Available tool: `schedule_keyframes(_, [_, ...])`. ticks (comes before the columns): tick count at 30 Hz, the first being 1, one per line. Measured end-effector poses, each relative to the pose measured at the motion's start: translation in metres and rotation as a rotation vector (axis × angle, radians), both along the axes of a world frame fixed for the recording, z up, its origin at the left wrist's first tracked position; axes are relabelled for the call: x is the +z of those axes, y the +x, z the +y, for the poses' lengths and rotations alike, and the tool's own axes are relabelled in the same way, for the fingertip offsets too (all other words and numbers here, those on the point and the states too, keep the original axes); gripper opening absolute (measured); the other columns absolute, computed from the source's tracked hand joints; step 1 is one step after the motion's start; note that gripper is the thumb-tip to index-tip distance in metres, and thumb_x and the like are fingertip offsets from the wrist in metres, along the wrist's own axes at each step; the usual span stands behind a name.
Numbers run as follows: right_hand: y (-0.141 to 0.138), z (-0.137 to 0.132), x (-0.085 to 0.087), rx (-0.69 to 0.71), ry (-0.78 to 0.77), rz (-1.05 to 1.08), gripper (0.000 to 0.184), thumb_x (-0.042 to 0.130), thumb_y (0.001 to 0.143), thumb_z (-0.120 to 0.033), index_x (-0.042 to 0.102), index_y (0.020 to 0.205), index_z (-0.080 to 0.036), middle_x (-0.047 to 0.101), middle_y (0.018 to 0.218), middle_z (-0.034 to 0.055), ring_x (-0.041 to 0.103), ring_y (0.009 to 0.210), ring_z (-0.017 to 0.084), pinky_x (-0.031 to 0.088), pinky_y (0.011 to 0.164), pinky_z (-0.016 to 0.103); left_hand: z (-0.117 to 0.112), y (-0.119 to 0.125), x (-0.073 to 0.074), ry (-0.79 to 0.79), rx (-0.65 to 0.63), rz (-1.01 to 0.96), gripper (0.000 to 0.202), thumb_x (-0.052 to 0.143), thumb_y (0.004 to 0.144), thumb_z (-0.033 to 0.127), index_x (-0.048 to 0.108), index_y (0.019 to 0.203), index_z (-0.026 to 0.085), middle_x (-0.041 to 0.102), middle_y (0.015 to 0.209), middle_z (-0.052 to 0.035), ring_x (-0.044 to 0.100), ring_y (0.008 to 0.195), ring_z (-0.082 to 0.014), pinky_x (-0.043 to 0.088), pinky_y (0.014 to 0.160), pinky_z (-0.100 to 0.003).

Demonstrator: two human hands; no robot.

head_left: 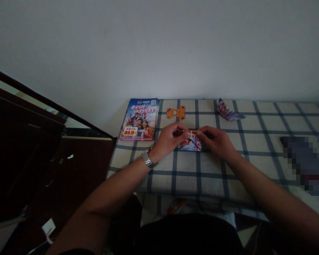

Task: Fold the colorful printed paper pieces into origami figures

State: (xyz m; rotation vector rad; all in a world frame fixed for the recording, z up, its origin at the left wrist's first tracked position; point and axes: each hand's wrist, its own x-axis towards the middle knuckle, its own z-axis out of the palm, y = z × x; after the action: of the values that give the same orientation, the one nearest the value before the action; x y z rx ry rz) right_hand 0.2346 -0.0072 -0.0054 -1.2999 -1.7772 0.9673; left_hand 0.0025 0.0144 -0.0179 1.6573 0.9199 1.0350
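Observation:
A small folded piece of printed paper [191, 144], red, white and blue, is held just over the checked tablecloth [186, 180]. My left hand [172, 137] pinches its upper left corner between thumb and fingers; a metal watch sits on that wrist. At the upper right corner, my right hand [215, 140] grips the same paper with thumb and forefinger. The paper's top edge runs between both thumbs, and its lower part shows diagonal fold lines. Some fingertips are hidden behind it.
A stack of printed flyers [139, 120] lies at the table's left end. A folded paper shape [228, 111] rests near the wall, right of a printed bear [176, 112] on the cloth. A blurred dark object [305, 163] lies at right. The wall [159, 49] borders the table's back.

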Motion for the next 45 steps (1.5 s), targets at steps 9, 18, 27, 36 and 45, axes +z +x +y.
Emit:
schedule_keyframes(9, [0.0016,0.0004,0.0023,0.037,0.015,-0.047,0.031,0.066,0.098,-0.050,0.077,0.099,-0.021,0.075,0.079,0.0031,0.064,0.067,0.019,0.046,0.061,0.030,-0.0020,-0.0002,0.0063,0.039,-0.048,0.013,0.020,0.071,0.097,0.036,0.065,0.096,0.017,0.072,0.090,-0.0031,0.068,0.078,-0.0122,0.053,0.071,-0.022])
schedule_keyframes(18, [0.0053,0.0017,0.0007,0.105,0.005,-0.117,0.029,0.069,0.095,-0.047,0.079,0.096,-0.021,0.074,0.074,0.0019,0.061,0.061,0.017,0.043,0.057,0.029,-0.0041,-0.0010,0.0079,0.016,-0.155,0.099,0.013,0.072,0.096,0.031,0.068,0.098,0.019,0.072,0.084,-0.0008,0.068,0.075,-0.0118,0.053,0.071,-0.023])
schedule_keyframes(27, [0.0008,0.0038,0.0017,0.018,-0.107,0.122,0.031,0.071,0.095,-0.051,0.075,0.098,-0.021,0.074,0.081,0.0032,0.064,0.069,0.018,0.049,0.062,0.030,-0.0008,-0.0013,0.0025,0.075,-0.051,0.078,0.019,0.067,0.100,0.037,0.063,0.097,0.019,0.068,0.087,-0.0004,0.065,0.077,-0.0122,0.051,0.071,-0.024])
schedule_keyframes(36, [0.0034,0.0023,0.0009,0.033,-0.060,0.071,0.028,0.068,0.097,-0.049,0.072,0.094,-0.021,0.070,0.079,0.0022,0.061,0.069,0.018,0.047,0.062,0.030,-0.0063,0.0023,0.0097,0.044,-0.112,0.107,0.018,0.069,0.098,0.036,0.064,0.095,0.019,0.067,0.086,-0.0007,0.063,0.075,-0.0125,0.049,0.068,-0.024])
schedule_keyframes(45, [0.0031,0.0004,0.0009,0.168,-0.012,-0.062,0.028,0.063,0.100,-0.047,0.073,0.094,-0.022,0.074,0.082,0.0024,0.064,0.070,0.018,0.048,0.063,0.030,-0.0056,0.0048,0.0076,-0.033,-0.152,0.055,0.022,0.071,0.097,0.040,0.066,0.099,0.019,0.071,0.086,-0.0025,0.068,0.078,-0.0139,0.054,0.070,-0.025])
